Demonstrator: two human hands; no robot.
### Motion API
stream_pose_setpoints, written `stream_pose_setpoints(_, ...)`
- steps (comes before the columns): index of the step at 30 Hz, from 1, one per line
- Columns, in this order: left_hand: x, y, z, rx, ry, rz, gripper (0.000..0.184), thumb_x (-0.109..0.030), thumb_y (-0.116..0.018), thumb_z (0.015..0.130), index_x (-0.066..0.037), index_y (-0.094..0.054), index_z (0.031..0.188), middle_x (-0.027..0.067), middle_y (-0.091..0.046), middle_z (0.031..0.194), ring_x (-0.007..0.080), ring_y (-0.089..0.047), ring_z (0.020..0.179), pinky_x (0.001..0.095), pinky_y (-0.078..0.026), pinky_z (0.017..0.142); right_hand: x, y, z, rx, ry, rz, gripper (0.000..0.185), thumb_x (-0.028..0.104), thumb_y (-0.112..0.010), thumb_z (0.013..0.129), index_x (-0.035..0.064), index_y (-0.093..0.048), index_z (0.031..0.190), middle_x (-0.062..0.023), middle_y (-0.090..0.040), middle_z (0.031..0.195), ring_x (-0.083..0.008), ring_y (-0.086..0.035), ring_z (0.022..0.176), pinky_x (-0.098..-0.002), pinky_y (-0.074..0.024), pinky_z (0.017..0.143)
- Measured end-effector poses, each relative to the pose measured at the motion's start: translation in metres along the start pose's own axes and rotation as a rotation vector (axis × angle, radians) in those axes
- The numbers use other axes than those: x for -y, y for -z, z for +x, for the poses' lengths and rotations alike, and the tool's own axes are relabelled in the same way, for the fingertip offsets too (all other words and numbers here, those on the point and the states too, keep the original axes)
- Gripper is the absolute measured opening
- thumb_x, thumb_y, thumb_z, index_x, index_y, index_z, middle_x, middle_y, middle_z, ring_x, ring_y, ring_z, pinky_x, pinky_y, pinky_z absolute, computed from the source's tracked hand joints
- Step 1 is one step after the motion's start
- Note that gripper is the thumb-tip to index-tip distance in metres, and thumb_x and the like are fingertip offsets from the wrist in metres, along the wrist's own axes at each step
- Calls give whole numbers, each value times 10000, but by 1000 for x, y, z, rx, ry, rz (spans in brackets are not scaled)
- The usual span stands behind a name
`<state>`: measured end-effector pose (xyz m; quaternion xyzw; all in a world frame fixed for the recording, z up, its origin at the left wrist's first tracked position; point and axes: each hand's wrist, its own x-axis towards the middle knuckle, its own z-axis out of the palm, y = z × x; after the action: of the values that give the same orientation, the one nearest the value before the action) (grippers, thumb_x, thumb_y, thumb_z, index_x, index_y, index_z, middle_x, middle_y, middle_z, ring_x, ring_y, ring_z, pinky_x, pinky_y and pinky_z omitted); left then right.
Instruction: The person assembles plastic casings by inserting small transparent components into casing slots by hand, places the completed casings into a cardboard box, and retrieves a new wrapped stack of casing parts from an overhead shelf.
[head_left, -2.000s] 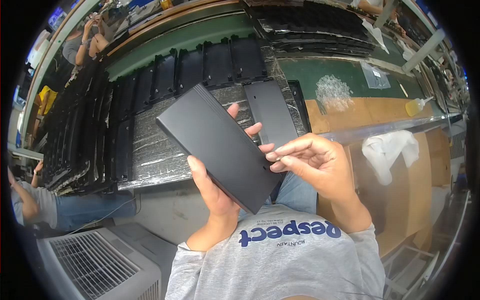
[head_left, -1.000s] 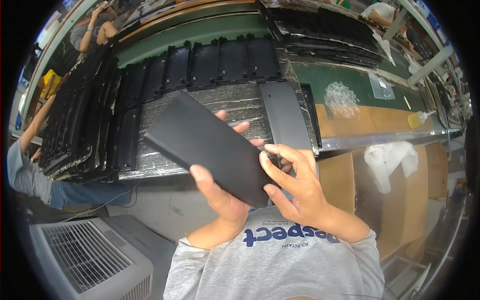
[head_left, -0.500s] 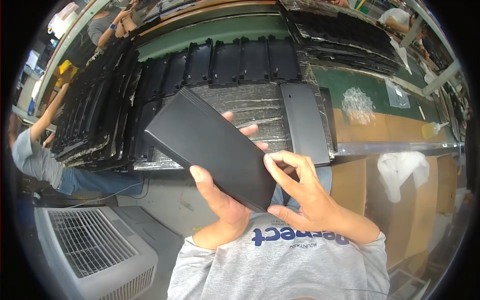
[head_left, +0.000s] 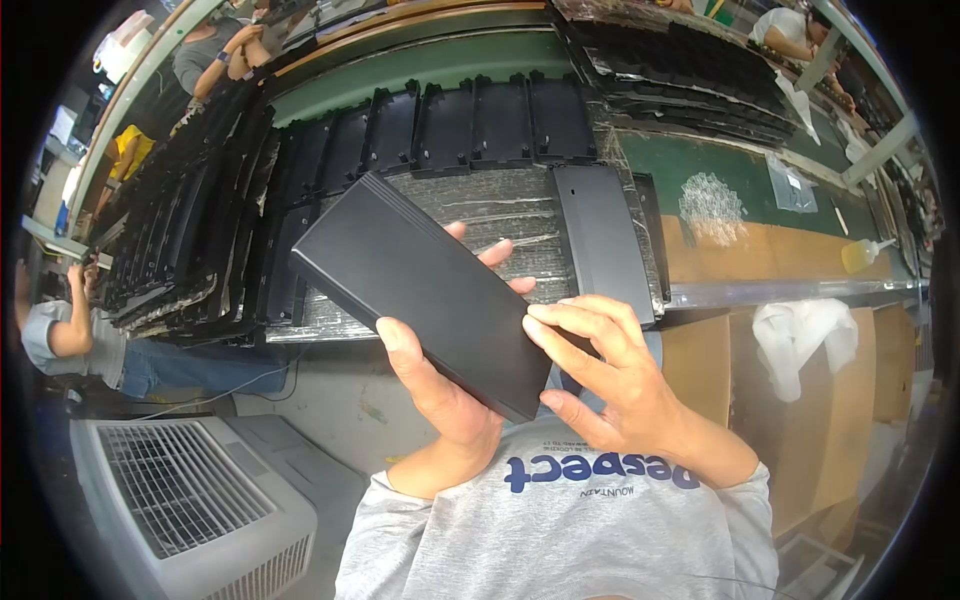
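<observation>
A long black panel (head_left: 430, 290) with a ridged far end lies tilted in my left hand (head_left: 440, 385). The thumb presses its near long edge, and the other fingertips show past the far edge. At the panel's right end is my right hand (head_left: 540, 355), with a fingertip on the top face and the thumb against the near corner. Whether a small piece sits under those fingertips is hidden. Behind the hands, a similar black panel (head_left: 605, 235) with a small slot rests on the plastic-wrapped surface (head_left: 480, 205).
Black trays (head_left: 445, 120) stand in a row behind, with stacks (head_left: 185, 215) at left and more at back right. Small clear pieces (head_left: 712, 205), a bag (head_left: 790, 185) and a yellow bottle (head_left: 862, 255) lie right. A cardboard box (head_left: 690, 370) is near right; people work at left and back.
My right hand's fingers have gone from a pinch above the panel to its right end, covering the small hole seen before. The view has shifted, and a co-worker's arm at left has lowered.
</observation>
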<state>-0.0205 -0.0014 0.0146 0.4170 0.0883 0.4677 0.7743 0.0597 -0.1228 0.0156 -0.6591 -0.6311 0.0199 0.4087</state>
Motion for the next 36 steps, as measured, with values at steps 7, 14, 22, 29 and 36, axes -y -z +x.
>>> stream_pose_setpoints(7,-33,54,35,36,64,594,573,-396,-464,888,-27,-340,1310,167,-368,1279,286,-487,1056,379,-462,805,-7,11,-5,-137,-95,101,498,174,-620,782,6,-488,1233,-156,-401,1256,-290,-437,1097,-373,-361,934)
stream_pose_setpoints(14,-33,114,87,279,-194,1959,477,-293,-600,809,-121,-498,1242,189,-374,1292,327,-397,1147,478,-363,891,-22,9,-23,-248,-331,227,382,165,-577,813,6,-559,1160,-163,-429,1220,-261,-469,1083,-359,-385,922)
stream_pose_setpoints(22,-20,133,110,237,-87,2317,501,-267,-612,799,-140,-475,1264,153,-325,1378,330,-367,1198,531,-319,902,-27,29,-44,-355,-416,281,316,127,-561,817,23,-595,1114,-154,-460,1194,-227,-502,1032,-315,-443,843)
stream_pose_setpoints(29,-20,105,96,282,-323,1868,560,-205,-586,825,-113,-378,1337,148,-352,1376,300,-375,1226,450,-310,974,-41,35,-58,-484,-521,297,337,103,-551,824,27,-568,1152,-140,-456,1219,-191,-503,1013,-302,-441,849)
stream_pose_setpoints(36,58,11,26,608,137,988,633,-165,-549,851,-34,-238,1387,237,-287,1393,332,-265,1308,364,-255,1041,-64,7,-29,-402,-616,520,549,136,-542,860,15,-315,1345,-167,-322,1372,-275,-357,1243,-362,-342,976)
